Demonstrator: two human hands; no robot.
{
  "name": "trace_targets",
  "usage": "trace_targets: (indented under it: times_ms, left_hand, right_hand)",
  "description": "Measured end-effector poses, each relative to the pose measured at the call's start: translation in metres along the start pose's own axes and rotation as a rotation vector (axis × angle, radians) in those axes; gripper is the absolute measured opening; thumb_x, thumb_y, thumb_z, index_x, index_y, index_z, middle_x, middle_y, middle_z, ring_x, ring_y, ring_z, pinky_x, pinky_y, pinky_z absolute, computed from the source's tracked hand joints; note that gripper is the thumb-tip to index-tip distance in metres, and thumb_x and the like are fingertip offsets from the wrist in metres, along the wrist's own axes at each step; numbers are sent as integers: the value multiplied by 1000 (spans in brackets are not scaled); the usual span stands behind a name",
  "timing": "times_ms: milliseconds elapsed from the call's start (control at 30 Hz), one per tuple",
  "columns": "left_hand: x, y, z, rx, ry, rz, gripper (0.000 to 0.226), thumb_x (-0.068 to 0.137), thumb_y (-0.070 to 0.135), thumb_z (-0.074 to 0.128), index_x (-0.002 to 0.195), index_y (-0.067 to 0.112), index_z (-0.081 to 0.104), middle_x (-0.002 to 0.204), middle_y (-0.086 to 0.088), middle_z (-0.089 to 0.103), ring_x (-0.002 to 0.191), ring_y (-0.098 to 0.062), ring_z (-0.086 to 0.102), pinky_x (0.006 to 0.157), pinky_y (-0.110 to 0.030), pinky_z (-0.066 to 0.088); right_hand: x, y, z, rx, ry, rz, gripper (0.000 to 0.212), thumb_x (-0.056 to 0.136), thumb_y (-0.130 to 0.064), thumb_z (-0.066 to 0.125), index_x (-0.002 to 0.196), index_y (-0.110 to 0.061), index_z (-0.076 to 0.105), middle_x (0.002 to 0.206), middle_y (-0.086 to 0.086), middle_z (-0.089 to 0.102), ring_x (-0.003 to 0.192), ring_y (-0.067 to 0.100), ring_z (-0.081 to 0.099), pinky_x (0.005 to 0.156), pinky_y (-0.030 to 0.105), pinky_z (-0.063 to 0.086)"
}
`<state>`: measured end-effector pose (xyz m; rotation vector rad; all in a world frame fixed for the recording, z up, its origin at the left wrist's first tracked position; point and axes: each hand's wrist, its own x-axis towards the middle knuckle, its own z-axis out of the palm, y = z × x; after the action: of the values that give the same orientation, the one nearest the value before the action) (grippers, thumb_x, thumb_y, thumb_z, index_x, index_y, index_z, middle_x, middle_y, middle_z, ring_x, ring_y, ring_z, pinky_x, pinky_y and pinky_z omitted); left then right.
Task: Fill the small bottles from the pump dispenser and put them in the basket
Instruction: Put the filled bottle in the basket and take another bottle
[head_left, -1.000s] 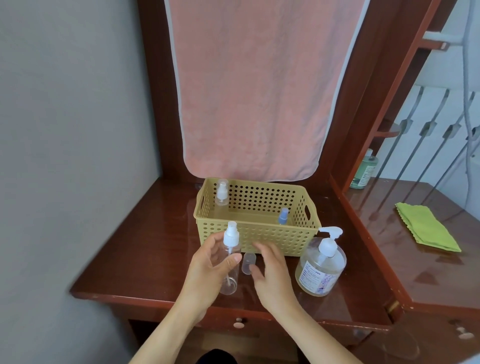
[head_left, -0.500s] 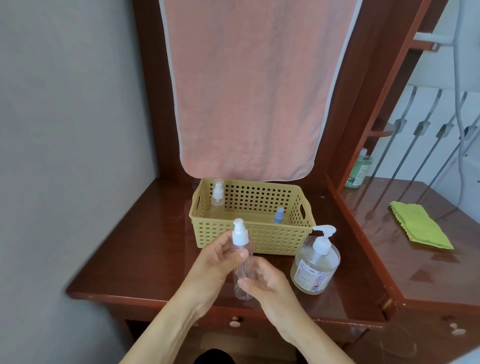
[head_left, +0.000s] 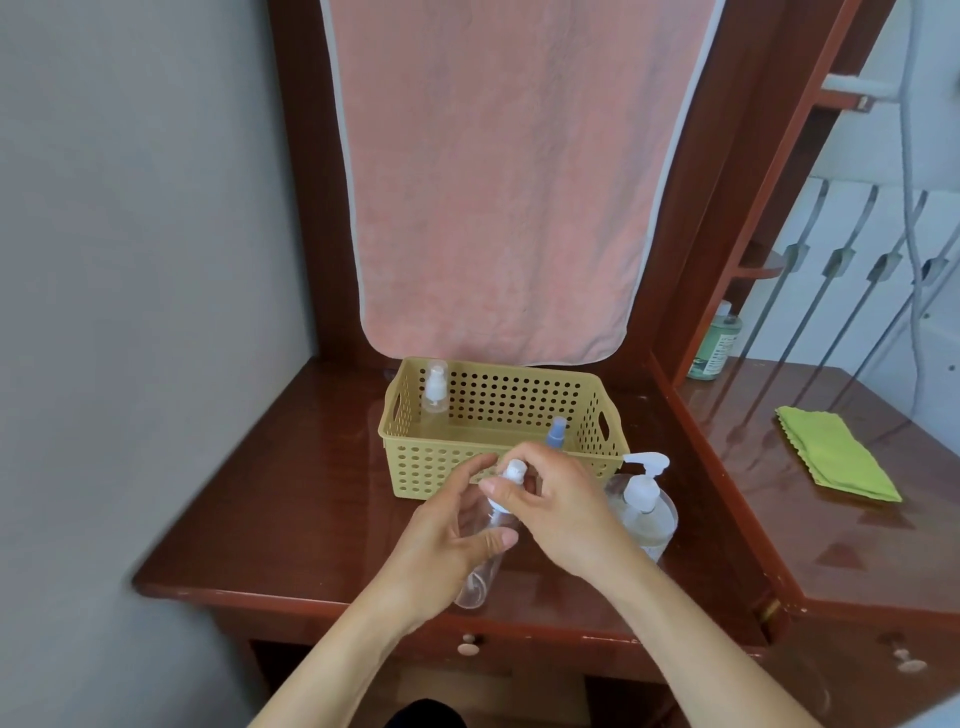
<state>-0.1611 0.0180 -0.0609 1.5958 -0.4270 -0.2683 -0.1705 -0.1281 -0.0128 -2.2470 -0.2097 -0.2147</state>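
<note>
Right hand (head_left: 566, 514) has moved up the clear bottle (head_left: 474, 586).

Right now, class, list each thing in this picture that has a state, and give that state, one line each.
clear bottle: tilted, held in the left hand, looks empty.
spray top: on that bottle's neck, pinched by the right hand.
white-capped bottle: upright in the basket.
blue-capped bottle: upright in the basket.
pump dispenser: upright on the table.
green cloth: folded, lying flat.
towel: hanging.

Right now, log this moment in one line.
left hand: grips clear bottle | right hand: pinches its white pump top | basket: white-capped bottle, blue-capped bottle inside
</note>
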Motion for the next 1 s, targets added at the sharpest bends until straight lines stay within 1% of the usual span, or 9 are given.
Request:
trace_targets:
  times_ms: [100,167,233,300,400,667,767,867,1000]
  left_hand:
    - [-1,2,-5,13,-27,-5,64,85,4,68,134,35,40,121,4,67,118,-15,60,109,-43,40]
    - [-3,2,-6,34,-25,-14,67,85,5,68,136,36,38,123,4,66,118,-13,60,108,-42,41]
    - [-3,2,-4,59,-18,-15,70,85,7,69,139,35,34,124,6,65,118,-10,59,108,-38,41]
    - [-2,4,-3,85,-12,-7,70,86,8,69,139,37,34,122,9,66,118,-6,58,109,-34,40]
    - [0,5,-4,101,3,13,67,84,10,70,134,41,38,117,7,68,115,-10,61,109,-41,39]
    - [0,1,-3,110,34,8,68,83,11,72,135,35,37,111,3,70,110,-13,64,106,-43,43]
    - [-1,3,-1,121,42,9,66,83,9,72,134,33,38,112,5,70,109,-8,63,106,-34,42]
    - [-1,4,-2,119,56,6,65,83,8,71,135,29,38,111,3,70,105,-6,65,97,-21,47]
    - [-2,6,-4,177,95,8,62,84,9,71,131,32,40,109,8,70,102,4,63,84,-5,44]
  right_hand:
    - [4,4,-12,43,-146,1,10,85,-24,68,94,-24,63,84,-8,62,73,5,56,72,27,49]
    - [4,4,-17,107,-237,21,32,84,-17,68,110,-33,57,95,-10,63,85,10,62,84,34,52]
    - [6,4,-18,16,-250,20,48,81,-23,71,118,-41,47,97,-11,60,89,12,62,85,34,51]
    - [7,2,-18,-43,-212,-5,42,80,-24,71,112,-40,48,95,-8,59,86,13,60,81,37,51]
    - [7,1,-21,89,-266,6,54,80,-8,68,117,-42,48,106,-13,58,92,13,62,86,37,52]
    - [6,1,-14,91,-241,26,69,78,-14,72,129,-47,38,112,-14,51,103,6,58,96,37,48]
    - [7,1,-12,117,-209,31,66,78,-8,66,123,-50,42,105,-12,55,96,13,62,91,42,51]
    - [6,-2,-11,96,-228,34,72,79,-12,71,132,-46,36,112,-13,52,105,8,55,94,33,48]
    - [8,-3,-11,123,-172,41,64,80,-7,68,127,-42,43,106,-9,56,91,12,61,89,35,52]
